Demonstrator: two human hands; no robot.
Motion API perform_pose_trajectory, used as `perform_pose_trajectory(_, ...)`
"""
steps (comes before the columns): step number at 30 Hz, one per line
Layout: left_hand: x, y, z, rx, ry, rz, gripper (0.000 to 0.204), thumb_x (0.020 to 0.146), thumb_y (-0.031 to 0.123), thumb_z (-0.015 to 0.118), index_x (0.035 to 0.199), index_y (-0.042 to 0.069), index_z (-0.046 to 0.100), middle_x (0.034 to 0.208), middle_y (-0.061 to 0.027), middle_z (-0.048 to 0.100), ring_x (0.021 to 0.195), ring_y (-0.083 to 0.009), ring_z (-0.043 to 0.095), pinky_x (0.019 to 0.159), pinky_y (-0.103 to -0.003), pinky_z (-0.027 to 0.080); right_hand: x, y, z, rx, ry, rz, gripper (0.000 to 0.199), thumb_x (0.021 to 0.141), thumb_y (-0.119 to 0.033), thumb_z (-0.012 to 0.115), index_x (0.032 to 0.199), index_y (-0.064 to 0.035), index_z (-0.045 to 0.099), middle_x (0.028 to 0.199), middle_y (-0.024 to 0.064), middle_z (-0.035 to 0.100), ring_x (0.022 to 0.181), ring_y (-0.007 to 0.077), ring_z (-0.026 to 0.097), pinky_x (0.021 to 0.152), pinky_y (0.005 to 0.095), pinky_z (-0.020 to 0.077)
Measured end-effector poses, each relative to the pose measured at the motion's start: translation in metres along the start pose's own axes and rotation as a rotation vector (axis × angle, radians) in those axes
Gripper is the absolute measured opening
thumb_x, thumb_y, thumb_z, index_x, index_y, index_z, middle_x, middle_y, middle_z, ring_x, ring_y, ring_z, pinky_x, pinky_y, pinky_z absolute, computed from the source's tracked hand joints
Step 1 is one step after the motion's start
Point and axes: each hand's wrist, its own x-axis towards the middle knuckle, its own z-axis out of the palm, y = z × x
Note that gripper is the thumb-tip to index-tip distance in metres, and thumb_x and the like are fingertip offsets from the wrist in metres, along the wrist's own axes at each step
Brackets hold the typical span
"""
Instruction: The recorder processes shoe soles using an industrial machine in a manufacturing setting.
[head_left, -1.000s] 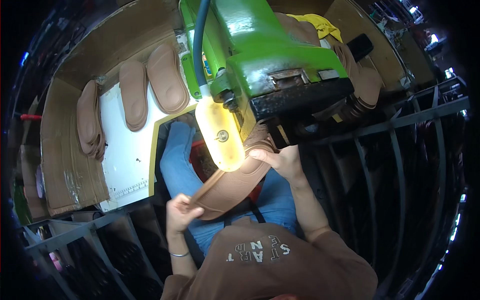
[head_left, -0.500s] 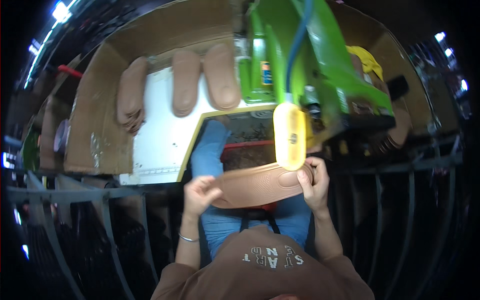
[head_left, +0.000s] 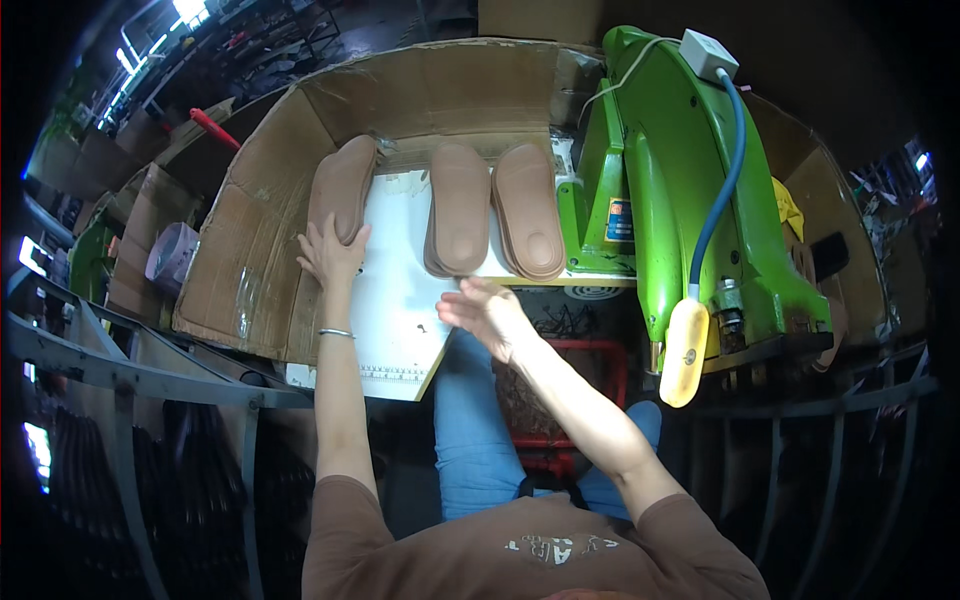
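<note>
Three stacks of tan shoe soles are lying on the white worktop [head_left: 395, 310]. Left hand [head_left: 330, 250] is pressing flat on the leftmost stack [head_left: 340, 185]; right hand [head_left: 487, 313] is hovering open, empty, below the middle stack [head_left: 459, 205].

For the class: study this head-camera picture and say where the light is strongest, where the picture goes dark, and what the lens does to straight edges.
Head view: brightest on the white board and green machine, with glaring lamps at the upper left; the rim falls to near black; the metal rails bow with fisheye bending; the left hand on the stack of tan insoles looks sharp, the right hand slightly soft.
</note>
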Motion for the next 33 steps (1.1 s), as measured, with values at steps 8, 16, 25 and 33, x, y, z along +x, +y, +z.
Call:
perform_pose_trajectory(8, -0.068, -0.043, -0.109, -0.948, 0.146, -0.009, 0.046, 0.072, 0.015, 0.071, 0.112, 0.000, 0.055, 0.108, -0.0119, 0.057, 0.100, -0.0224, 0.054, 0.090, -0.034, 0.041, -0.070, 0.014, -0.058, -0.168, -0.245, 0.173, 0.046, 0.089, -0.020, 0.057, 0.124, 0.0057, 0.040, 0.104, 0.0200, 0.058, 0.093, 0.0257, 0.061, 0.080, 0.0357, 0.0518)
perform_pose_trajectory(16, -0.226, 0.009, -0.156, -1.666, -0.598, 0.060, 0.087, 0.048, 0.024, 0.070, 0.125, -0.002, 0.039, 0.116, -0.0255, 0.054, 0.105, -0.0292, 0.056, 0.092, -0.039, 0.044, -0.171, -0.002, -0.150, -0.069, -0.109, 0.065, 0.046, 0.089, -0.025, 0.056, 0.122, 0.0053, 0.045, 0.118, 0.0187, 0.055, 0.106, 0.0222, 0.056, 0.091, 0.0372, 0.0459)
perform_pose_trajectory(25, -0.312, 0.161, -0.099, -1.567, -1.277, -0.075, 0.027, 0.086, 0.011, 0.061, 0.108, -0.005, 0.059, 0.096, -0.0066, 0.064, 0.087, -0.0106, 0.057, 0.079, -0.026, 0.046, -0.299, 0.043, -0.223, -0.327, 0.324, -0.189, 0.052, 0.070, 0.002, 0.073, 0.116, 0.0037, 0.049, 0.106, 0.0108, 0.060, 0.099, 0.0175, 0.058, 0.090, 0.0299, 0.0457)
perform_pose_trajectory(33, -0.313, 0.218, -0.114, -1.438, -1.188, 0.111, 0.023, 0.083, 0.011, 0.064, 0.101, -0.004, 0.063, 0.087, -0.0048, 0.065, 0.078, -0.0075, 0.057, 0.073, -0.023, 0.047, -0.308, 0.076, -0.205, -0.504, 0.254, -0.095, 0.058, 0.070, -0.008, 0.076, 0.120, 0.0034, 0.047, 0.117, 0.0094, 0.054, 0.105, 0.0159, 0.051, 0.088, 0.0278, 0.0440)
